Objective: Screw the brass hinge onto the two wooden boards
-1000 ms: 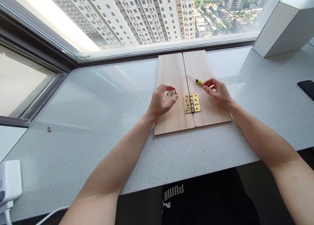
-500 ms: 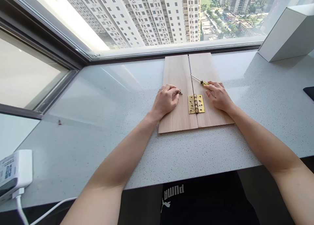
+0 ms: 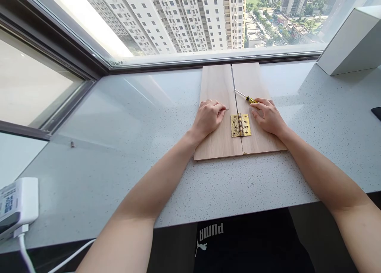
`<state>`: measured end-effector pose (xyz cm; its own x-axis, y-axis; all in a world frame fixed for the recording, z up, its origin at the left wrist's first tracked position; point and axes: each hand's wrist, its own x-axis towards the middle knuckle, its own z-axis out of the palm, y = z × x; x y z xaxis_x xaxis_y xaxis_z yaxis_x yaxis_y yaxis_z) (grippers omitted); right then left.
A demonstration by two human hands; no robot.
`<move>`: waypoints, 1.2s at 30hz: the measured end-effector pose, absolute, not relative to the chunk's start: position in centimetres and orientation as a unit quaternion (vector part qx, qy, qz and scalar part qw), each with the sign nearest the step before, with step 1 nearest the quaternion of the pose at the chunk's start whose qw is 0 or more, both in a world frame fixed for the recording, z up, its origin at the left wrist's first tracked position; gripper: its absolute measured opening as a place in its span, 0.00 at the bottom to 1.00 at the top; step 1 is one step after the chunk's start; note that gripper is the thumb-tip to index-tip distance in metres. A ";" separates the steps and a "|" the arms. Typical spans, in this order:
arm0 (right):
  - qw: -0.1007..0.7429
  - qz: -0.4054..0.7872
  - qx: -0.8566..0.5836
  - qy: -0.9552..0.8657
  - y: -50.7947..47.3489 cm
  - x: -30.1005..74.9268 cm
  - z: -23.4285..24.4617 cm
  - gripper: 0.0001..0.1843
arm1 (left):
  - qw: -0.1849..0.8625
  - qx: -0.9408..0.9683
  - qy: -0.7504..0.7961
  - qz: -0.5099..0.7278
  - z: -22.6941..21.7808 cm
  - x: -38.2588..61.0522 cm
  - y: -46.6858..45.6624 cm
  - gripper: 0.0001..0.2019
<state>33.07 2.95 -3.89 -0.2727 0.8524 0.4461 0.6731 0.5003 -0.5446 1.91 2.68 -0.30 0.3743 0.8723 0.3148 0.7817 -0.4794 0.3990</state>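
Observation:
Two pale wooden boards, a left board [image 3: 216, 82] and a right board [image 3: 247, 76], lie side by side with a narrow gap between them. Across the gap near their front end lies a brass-coloured hinge [image 3: 236, 126], opened flat, with bare screw holes. My left hand [image 3: 209, 116] rests on the left board, its fingers pinched on a small screw [image 3: 227, 109] whose end pokes out toward the gap. On the right board, my right hand [image 3: 269, 116] has its fingers on the yellow-and-black handle of a screwdriver [image 3: 251, 99]. The screwdriver's shaft points away to the left, over the gap.
The boards lie on a speckled light countertop [image 3: 143, 118] against a window. At the back right stands a white box [image 3: 348, 42]. A loose screw [image 3: 72, 144] lies far left, above a white device [image 3: 28, 201] with a white cable [image 3: 71, 255]. A dark object [image 3: 377, 113] sits at the right edge.
My left hand has moved right, closer to the hinge. Several screws showed at its fingertips before; now one thin end does. The right hand and screwdriver stay in place on the board.

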 end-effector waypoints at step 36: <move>0.126 0.243 -0.421 -0.865 0.9 31.2 -0.3 0.41 | 0.319 0.854 0.393 0.121 0.2 2.1 1.5 0.43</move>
